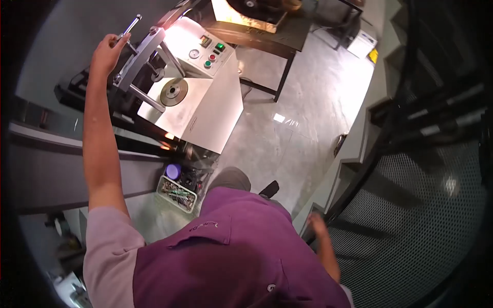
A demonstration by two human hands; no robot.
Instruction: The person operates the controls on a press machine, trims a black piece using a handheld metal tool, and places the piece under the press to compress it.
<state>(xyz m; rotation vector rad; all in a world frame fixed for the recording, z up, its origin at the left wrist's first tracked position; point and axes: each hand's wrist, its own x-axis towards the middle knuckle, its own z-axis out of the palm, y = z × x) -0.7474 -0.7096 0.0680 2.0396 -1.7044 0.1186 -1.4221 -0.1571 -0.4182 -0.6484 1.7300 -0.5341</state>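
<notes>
My left hand (109, 51) is raised at the upper left, its fingers closed round a metal handle (132, 26) on top of a press frame (138, 60). Below that frame a round metal disc (173, 92) lies on the white machine (210, 105). The machine's sloped panel (204, 51) carries a gauge and several coloured buttons, one of them lit green. Low on the right, my right hand (317, 224) hangs beside my body near a dark railing, small and blurred, so its fingers are hard to make out.
A basket of small parts (177, 195) and a purple-lidded container (173, 171) stand below the machine. Behind it is a dark metal table (267, 43). Stairs with a black rail and mesh (411, 220) run along the right. A white box (361, 44) sits at the far back.
</notes>
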